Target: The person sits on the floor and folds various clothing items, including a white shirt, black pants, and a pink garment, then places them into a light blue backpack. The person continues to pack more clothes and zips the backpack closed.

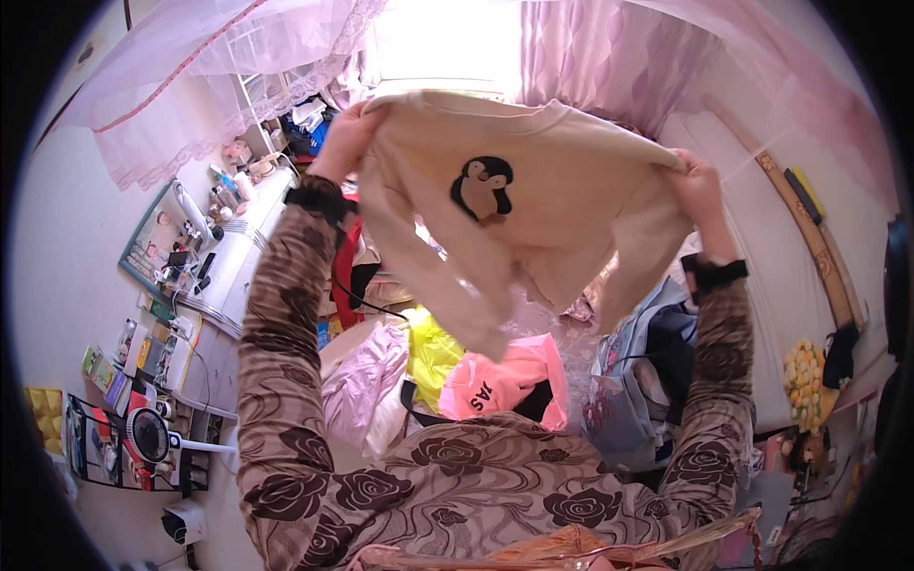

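Observation:
A cream long-sleeved sweatshirt (564,185) with a black-and-white penguin on its front hangs spread between my hands, its sleeves dangling. My left hand (351,139) grips it at the left shoulder; my right hand (696,189) grips the opposite shoulder. Below the sweatshirt, close to my body, lie a pink garment or bag (500,382) bearing black letters, a bright yellow piece (432,353) and a lilac cloth (364,375). To the right of these, a light blue bag (614,407) holds dark clothing. The sweatshirt covers part of the bed behind it.
A white cabinet (250,246) with bottles and small items runs along the left. A white fan (151,435) stands lower left. Pink netting (214,78) hangs overhead. On the right are a pale mattress or panel (750,235) and a bunch of yellow flowers (805,382).

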The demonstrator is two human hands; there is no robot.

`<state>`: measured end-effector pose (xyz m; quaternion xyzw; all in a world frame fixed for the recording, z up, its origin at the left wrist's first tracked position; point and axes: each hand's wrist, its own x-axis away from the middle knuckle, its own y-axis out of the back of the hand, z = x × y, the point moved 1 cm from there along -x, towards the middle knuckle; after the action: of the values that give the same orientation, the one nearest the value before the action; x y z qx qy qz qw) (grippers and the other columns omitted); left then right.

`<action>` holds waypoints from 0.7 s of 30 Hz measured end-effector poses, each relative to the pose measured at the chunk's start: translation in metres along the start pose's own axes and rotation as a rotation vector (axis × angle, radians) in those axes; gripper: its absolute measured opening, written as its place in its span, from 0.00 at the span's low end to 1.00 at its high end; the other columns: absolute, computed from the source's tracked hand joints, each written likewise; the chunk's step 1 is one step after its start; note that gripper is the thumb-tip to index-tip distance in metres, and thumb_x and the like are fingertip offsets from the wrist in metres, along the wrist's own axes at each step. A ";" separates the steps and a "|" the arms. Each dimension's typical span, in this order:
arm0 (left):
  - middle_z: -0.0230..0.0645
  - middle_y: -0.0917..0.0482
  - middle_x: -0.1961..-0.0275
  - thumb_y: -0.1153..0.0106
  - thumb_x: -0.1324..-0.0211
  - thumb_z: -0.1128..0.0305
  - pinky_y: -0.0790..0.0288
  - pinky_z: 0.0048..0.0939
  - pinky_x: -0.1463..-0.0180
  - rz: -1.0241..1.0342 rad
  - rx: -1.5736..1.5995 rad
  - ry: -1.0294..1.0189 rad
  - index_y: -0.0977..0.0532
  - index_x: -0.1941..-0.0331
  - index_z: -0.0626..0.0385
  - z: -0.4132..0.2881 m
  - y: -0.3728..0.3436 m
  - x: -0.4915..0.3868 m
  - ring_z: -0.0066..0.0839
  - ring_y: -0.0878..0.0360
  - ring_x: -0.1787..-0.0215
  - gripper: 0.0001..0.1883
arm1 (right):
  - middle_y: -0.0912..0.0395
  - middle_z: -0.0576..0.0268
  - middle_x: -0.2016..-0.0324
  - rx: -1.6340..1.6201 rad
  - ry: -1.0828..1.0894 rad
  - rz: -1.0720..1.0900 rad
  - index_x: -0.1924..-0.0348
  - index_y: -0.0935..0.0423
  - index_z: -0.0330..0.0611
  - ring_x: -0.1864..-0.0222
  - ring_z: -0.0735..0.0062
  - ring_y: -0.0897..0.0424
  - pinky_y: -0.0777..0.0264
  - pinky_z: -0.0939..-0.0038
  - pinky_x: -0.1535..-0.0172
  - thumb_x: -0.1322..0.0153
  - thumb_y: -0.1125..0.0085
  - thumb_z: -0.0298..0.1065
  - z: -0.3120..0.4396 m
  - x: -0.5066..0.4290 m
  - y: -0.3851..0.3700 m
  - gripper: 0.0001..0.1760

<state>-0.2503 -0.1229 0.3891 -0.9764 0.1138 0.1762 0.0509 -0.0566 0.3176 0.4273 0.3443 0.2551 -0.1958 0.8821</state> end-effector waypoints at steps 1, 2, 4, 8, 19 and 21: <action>0.27 0.17 0.62 0.41 0.36 0.60 0.28 0.20 0.57 0.033 -0.160 -0.030 0.21 0.54 0.60 -0.007 0.009 -0.015 0.14 0.22 0.63 0.15 | 0.16 0.65 0.68 -0.082 -0.182 0.040 0.61 0.16 0.38 0.67 0.83 0.21 0.27 0.78 0.62 0.33 0.34 0.35 -0.007 -0.011 0.013 0.11; 0.27 0.17 0.62 0.41 0.36 0.60 0.28 0.20 0.57 0.090 -0.247 -0.114 0.21 0.54 0.60 -0.013 0.015 -0.022 0.14 0.22 0.63 0.16 | 0.17 0.66 0.68 -0.099 -0.139 0.099 0.60 0.17 0.37 0.67 0.83 0.21 0.27 0.78 0.62 0.33 0.34 0.34 -0.010 -0.019 0.022 0.12; 0.28 0.17 0.60 0.41 0.36 0.58 0.29 0.21 0.56 0.103 -0.426 -0.143 0.22 0.52 0.60 -0.028 0.023 -0.034 0.15 0.22 0.62 0.18 | 0.18 0.68 0.67 -0.179 -0.195 0.184 0.59 0.17 0.34 0.66 0.83 0.21 0.27 0.78 0.61 0.32 0.34 0.34 -0.015 -0.036 0.032 0.13; 0.29 0.18 0.54 0.46 0.35 0.50 0.32 0.24 0.47 0.096 -0.729 -0.121 0.25 0.45 0.58 -0.057 0.026 -0.045 0.18 0.24 0.54 0.24 | 0.18 0.67 0.67 -0.104 -0.130 0.140 0.58 0.18 0.34 0.66 0.83 0.22 0.27 0.78 0.61 0.33 0.34 0.34 -0.013 -0.060 0.039 0.14; 0.34 0.17 0.57 0.45 0.37 0.46 0.29 0.27 0.52 -0.084 -0.875 -0.087 0.24 0.47 0.60 -0.048 0.034 -0.075 0.24 0.21 0.57 0.28 | 0.17 0.66 0.67 0.063 -0.069 0.115 0.58 0.18 0.35 0.64 0.80 0.21 0.27 0.77 0.60 0.31 0.38 0.39 -0.013 -0.091 0.028 0.15; 0.35 0.17 0.57 0.48 0.36 0.45 0.29 0.27 0.53 -0.141 -0.961 -0.104 0.24 0.48 0.61 -0.056 0.031 -0.063 0.24 0.21 0.57 0.29 | 0.17 0.64 0.65 0.020 -0.038 0.104 0.56 0.19 0.36 0.63 0.79 0.21 0.27 0.76 0.58 0.30 0.40 0.37 -0.002 -0.093 0.007 0.15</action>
<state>-0.2969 -0.1480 0.4622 -0.8847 -0.0494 0.2536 -0.3880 -0.1271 0.3396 0.4836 0.3622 0.2181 -0.1588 0.8922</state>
